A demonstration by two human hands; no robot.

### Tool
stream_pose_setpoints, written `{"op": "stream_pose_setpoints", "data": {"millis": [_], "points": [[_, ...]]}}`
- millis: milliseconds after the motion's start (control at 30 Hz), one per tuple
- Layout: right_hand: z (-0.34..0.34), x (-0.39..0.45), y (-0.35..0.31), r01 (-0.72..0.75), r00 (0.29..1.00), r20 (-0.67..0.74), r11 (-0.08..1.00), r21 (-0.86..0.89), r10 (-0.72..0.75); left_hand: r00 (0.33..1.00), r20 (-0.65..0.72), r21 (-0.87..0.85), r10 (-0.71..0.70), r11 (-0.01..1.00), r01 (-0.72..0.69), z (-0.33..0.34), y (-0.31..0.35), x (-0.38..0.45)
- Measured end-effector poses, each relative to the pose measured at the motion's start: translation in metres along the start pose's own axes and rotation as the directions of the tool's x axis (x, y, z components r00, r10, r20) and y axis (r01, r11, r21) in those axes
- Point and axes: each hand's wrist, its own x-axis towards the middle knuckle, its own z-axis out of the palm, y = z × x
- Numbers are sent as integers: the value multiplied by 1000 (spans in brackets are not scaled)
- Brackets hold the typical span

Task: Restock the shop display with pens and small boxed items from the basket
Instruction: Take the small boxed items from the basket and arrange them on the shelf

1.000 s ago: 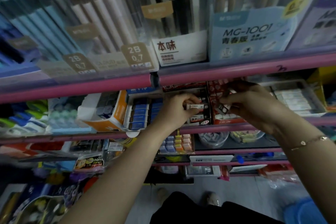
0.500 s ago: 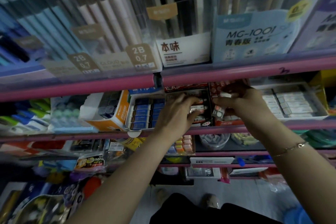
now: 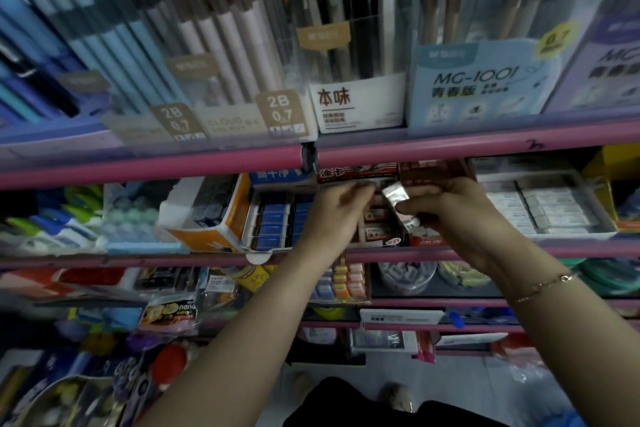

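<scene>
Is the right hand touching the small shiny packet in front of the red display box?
Touching. The head view shows the right hand pinching the small shiny packet between thumb and fingers, no gap, before the red display box.

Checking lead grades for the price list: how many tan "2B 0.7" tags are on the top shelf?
2. One 2B 0.7 tag sits left of the CLOUD label; the other 2B 0.7 tag sits right of it. More may lie outside the frame.

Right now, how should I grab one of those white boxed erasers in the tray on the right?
Pinch one eraser across its long sides, coming from the front and above. They lie flat in tight rows in the tray, and the shelf rail above blocks a straight-down reach.
</scene>
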Motion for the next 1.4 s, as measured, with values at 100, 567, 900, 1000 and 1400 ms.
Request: {"op": "stream_pose_setpoints", "data": {"millis": [100,567,900,1000,1400], "points": [[5,-2,-3,-31,993,115,999,44,26,995,91,-224,-51,972,70,-6,10,-10],[22,-14,13,335,939,188,653,-679,-288,956,-132,-355,-261,913,200,-13,-17,-27],[-13,-7,-23,373,928,361,285,-883,-97,955,148,747,258,604,-278,-28,-40,-33],[-7,-4,-25,407,913,403,182,-895,-59,948,161,769,273,568,-294,-30,-40,-32],[9,-8,4,539,834,533,1,-842,-146,952,170,787,256,546,-288,-35,-45,-33]]}}
